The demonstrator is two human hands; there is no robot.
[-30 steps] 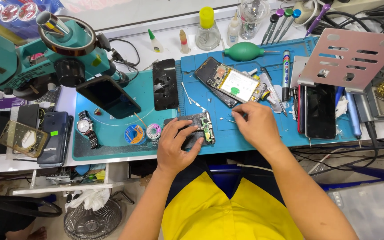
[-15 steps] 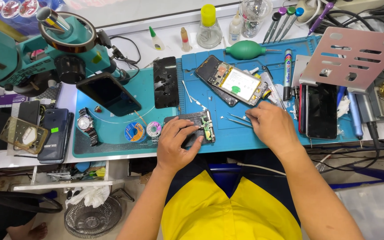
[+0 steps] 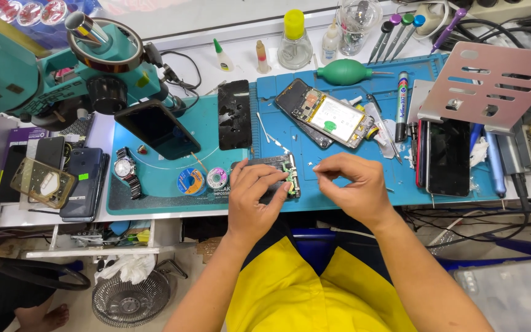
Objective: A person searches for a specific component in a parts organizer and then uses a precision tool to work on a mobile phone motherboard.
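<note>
My left hand (image 3: 258, 195) presses down on a small opened phone body with a green circuit board (image 3: 285, 167) at the front of the blue work mat (image 3: 339, 147). Just to the right of it, my right hand (image 3: 353, 184) has its fingertips pinched on thin metal tweezers, which the fingers mostly hide. Behind both hands lies another opened phone with a white battery (image 3: 330, 115). A black phone back panel (image 3: 235, 114) lies to the left of that.
A teal microscope (image 3: 102, 61) stands at the back left with a dark phone (image 3: 157, 129) under it. A wristwatch (image 3: 124, 169), solder wick reels (image 3: 203, 179) and stacked phones (image 3: 62, 175) lie at the left. A green air blower (image 3: 345, 72), bottles, screwdrivers and a metal stand (image 3: 493, 86) are at the back right.
My right hand has slid left across the mat, onto the tweezers that lay beside the circuit board, and closed its fingers. My left hand has stayed on the phone body.
</note>
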